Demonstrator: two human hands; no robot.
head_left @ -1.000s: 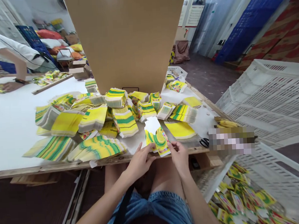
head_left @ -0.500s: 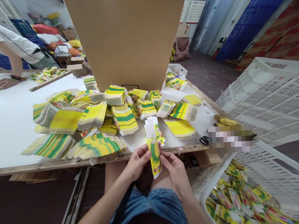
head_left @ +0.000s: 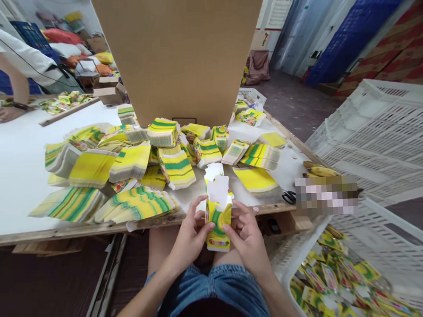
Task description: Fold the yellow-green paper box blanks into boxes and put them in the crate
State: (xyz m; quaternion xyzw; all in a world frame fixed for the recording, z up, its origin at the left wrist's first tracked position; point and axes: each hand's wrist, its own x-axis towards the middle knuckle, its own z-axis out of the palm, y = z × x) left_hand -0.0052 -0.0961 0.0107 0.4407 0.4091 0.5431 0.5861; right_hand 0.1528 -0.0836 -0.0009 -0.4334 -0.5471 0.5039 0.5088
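Note:
Between my hands, over my lap at the table's front edge, is a small yellow and green cardboard box (head_left: 218, 222) with a white flap standing up at its top. My left hand (head_left: 194, 232) grips its left side, thumb on the front. From the right, my right hand (head_left: 246, 232) grips the other side, thumb also on the front. Just behind it on the table lie a few more flat cartons with white tabs (head_left: 214, 169). Stacks of flat yellow and green cartons (head_left: 132, 203) spread across the table to the left and behind.
A large brown cardboard panel (head_left: 181, 56) stands at the back. To the right are scissors (head_left: 289, 197), bananas (head_left: 320, 170) and a blurred patch. A white crate (head_left: 396, 236) beside me holds many yellow packs (head_left: 340, 274). Another person's hand (head_left: 10, 113) works at far left.
The carton, narrow and nearly flat before, now shows a wide front face and a raised white flap. My hands have shifted to grip its two sides.

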